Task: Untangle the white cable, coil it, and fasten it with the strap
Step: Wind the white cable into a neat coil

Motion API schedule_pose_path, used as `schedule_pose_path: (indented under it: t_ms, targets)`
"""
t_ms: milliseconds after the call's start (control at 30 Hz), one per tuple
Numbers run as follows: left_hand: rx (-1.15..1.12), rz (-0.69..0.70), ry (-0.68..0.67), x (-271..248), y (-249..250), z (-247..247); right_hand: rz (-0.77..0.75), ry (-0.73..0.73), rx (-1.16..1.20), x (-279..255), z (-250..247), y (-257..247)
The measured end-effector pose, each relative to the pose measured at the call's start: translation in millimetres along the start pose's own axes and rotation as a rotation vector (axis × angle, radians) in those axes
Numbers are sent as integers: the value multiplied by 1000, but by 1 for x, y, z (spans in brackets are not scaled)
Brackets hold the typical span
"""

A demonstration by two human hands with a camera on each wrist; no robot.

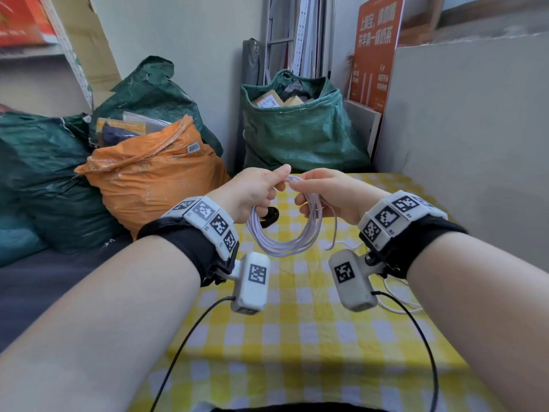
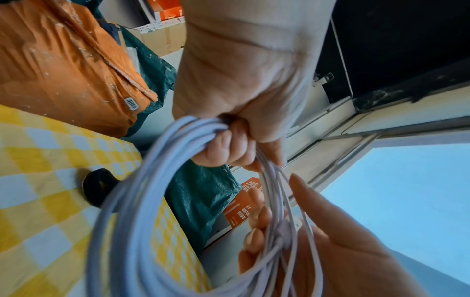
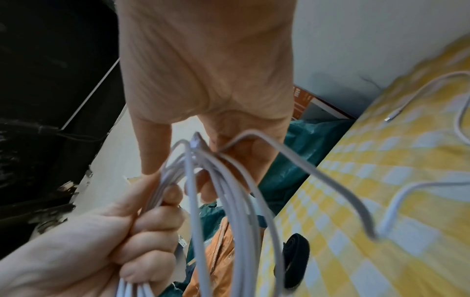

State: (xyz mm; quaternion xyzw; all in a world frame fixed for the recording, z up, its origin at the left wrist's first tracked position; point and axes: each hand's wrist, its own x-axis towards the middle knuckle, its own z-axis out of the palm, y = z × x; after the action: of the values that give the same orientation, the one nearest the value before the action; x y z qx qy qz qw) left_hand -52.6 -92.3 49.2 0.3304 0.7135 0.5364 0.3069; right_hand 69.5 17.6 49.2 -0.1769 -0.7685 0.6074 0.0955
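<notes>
Nearest the camera, two bare forearms are seen reaching forward, each wrapped in a black wristband (image 1: 190, 248) carrying white marker blocks and a small wrist camera (image 1: 251, 282) with a thin black lead trailing toward the body. Beneath them a table is covered by a yellow and white checked cloth (image 1: 297, 337). A loose run of the white cable (image 1: 285, 233) is laid on the cloth at the right, under the right wrist, with its plug end seen lying flat in the right wrist view. Above the cloth, the coiled part of the cable is held up between both hands as several hanging loops. The left hand (image 1: 252, 191) is closed in a fist around the top of the bundle, the strands being gripped by curled fingers (image 2: 223, 148). The right hand (image 1: 329, 191) is set against the same bundle just beside the left, the strands being pinched between its thumb and fingertips while one strand bends away over its fingers. Behind the loops, a rolled black strap (image 1: 269, 217) is left lying on the cloth near the table's far left edge, untouched by either hand. Farther off, an orange sack (image 1: 148, 179) and green sacks (image 1: 300, 132) filled with parcels are stood on the floor, and an orange sign (image 1: 375, 49) is leaned against the back wall
</notes>
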Motion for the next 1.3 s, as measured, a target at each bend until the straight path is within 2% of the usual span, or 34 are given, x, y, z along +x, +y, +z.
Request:
schedule_pose_path:
  t_ms: [233, 400, 467, 533, 600, 733, 800, 900, 1067, 1300]
  targets:
    - [-297, 5, 92, 1, 2, -2, 31, -3, 146, -5, -3, 4]
    - [-358, -37, 48, 2, 0, -3, -14, 100, 152, -2, 5, -1]
    - [-286, -56, 17, 1, -2, -5, -18, 138, 70, -3, 5, -2]
    - [-109, -53, -10, -1, -3, -8, -5, 149, 6, -4, 3, -2]
    - [40, -43, -52, -4, -1, -11, 13, 112, -62, -6, 2, -3]
    - [229, -2, -181, -7, 10, -5, 53, 2, -399, -7, 9, -7]
    - [389, -51, -239, -8, 14, 2, 67, 5, -559, -5, 14, -10]
    - [437, -147, -329, -12, 16, 8, 65, 11, -673, -5, 14, -14]
    - [464, -49, -203, -7, 10, 4, 3, 57, -575, -5, 8, -5]
    - [125, 11, -76, -5, 3, -1, 35, 148, -186, -5, -5, 2]
